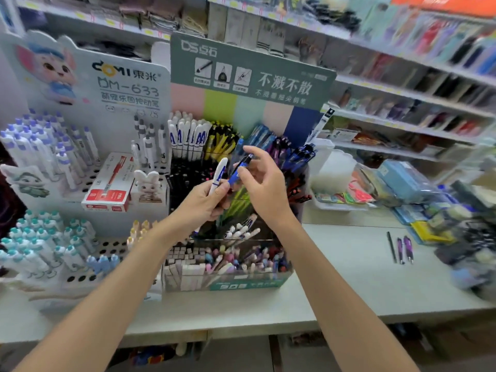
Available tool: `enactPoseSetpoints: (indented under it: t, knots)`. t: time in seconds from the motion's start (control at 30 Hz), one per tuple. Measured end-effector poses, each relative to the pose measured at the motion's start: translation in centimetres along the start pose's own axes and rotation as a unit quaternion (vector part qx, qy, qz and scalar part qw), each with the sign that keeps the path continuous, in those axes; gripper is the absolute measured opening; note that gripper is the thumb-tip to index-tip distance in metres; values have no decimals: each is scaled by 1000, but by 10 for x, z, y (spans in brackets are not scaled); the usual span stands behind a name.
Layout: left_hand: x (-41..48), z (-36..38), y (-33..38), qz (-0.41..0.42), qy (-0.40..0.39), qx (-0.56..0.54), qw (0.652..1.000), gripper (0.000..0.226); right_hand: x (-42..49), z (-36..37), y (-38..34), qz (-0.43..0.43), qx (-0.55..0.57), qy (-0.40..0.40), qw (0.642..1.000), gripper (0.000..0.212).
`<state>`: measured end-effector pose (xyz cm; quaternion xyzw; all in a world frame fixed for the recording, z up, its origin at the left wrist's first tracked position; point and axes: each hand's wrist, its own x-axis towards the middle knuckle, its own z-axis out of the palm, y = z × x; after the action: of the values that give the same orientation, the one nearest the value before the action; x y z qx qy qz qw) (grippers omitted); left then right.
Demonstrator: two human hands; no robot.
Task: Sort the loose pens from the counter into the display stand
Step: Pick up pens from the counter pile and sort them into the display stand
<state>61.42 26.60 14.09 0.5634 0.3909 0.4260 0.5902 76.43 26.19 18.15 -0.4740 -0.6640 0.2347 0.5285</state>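
- Two pens are in hand, both held over the green-headed clear plastic display stand (268, 281); the sort is mid-run.
- Left hand (204, 200) grips a white capped pen with blue lettering (218, 174), fingers curled round the lower barrel, cap end up.
- Right hand (264, 189) pinches a blue click pen with black end (240, 170) between thumb and fingertips, other fingers loosely spread.
- The two pens sit very close; can't tell if they touch.
- Matching stock: white pens (188, 135) stand in the back-left compartment, blue pens (298, 154) in the back-right.
- Step in hand, my read: placing the blue pen first.
- Next move needs the right hand to carry it up and right, drop it upright among the blue ones, then let go. The white one goes back-left.
- Three loose pens, one black and two purple (401, 249), lie on the pale surface (349, 277), well right of the stand, so pickups remain.
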Motion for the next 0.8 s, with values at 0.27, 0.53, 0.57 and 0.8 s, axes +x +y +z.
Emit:
enactPoseSetpoints:
  t: [0.27, 0.53, 0.57, 0.8]
  knots:
    - [45, 38, 24, -32, 46, -5, 998, 22, 65, -102, 24, -32, -43, 207, 977, 32]
    - [71, 52, 31, 10, 82, 23, 996, 25, 106, -121, 74, -37, -204, 80, 975, 28]
    - [70, 53, 30, 20, 93, 46, 994, 20, 106, -119, 84, -19, -233, 30, 972, 26]
    - [62, 51, 29, 57, 119, 12, 991, 4, 101, -113, 68, -128, -284, 67, 948, 27]
